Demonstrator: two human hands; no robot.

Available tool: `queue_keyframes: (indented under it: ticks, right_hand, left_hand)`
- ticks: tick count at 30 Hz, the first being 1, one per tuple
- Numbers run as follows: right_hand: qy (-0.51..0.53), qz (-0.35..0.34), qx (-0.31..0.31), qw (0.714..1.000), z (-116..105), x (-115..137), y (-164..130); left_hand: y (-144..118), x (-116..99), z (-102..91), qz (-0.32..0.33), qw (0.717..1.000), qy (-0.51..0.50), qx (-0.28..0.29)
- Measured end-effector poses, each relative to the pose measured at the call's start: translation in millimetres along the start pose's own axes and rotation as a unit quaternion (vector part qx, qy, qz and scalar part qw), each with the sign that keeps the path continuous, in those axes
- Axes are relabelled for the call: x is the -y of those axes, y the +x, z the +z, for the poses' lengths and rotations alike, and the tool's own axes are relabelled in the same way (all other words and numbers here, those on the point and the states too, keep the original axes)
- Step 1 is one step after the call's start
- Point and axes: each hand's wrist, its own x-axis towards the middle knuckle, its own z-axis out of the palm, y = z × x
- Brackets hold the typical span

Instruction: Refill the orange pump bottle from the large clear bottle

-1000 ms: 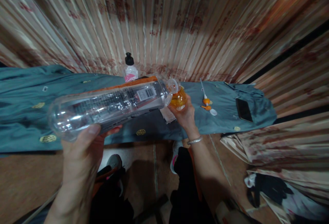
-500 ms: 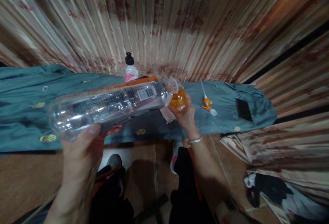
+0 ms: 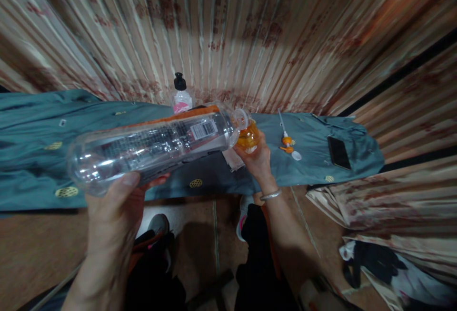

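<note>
Watching remotely, I had the left hand [image 3: 117, 201] curled round the lower part of a clear bottle [image 3: 153, 151], tipped almost level above the tabletop [image 3: 303, 173]. Its mouth met or overlapped the amber container [image 3: 247, 139] gripped in the right hand [image 3: 260, 159]; I couldn't tell which. I made out a barcode [image 3: 203, 130], the print beside it too blurred to read. Beyond lay an orange pump [image 3: 286, 141]. Both hands matched the earlier frame.

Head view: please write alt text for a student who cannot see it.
The left hand holds a clear bottle angled toward an amber container in the right hand. On teal cloth lie an orange pump and a black phone; a black-capped bottle stands farther back.
</note>
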Motion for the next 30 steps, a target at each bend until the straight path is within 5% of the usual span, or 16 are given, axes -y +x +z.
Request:
queue_keyframes:
  ticks: [30]
  right_hand:
    - [0.009,-0.010,0.004,1.000,1.0,-3.8,0.4]
  left_hand:
    - [0.8,0.8,-1.9,-0.003,1.000,-0.004,0.002]
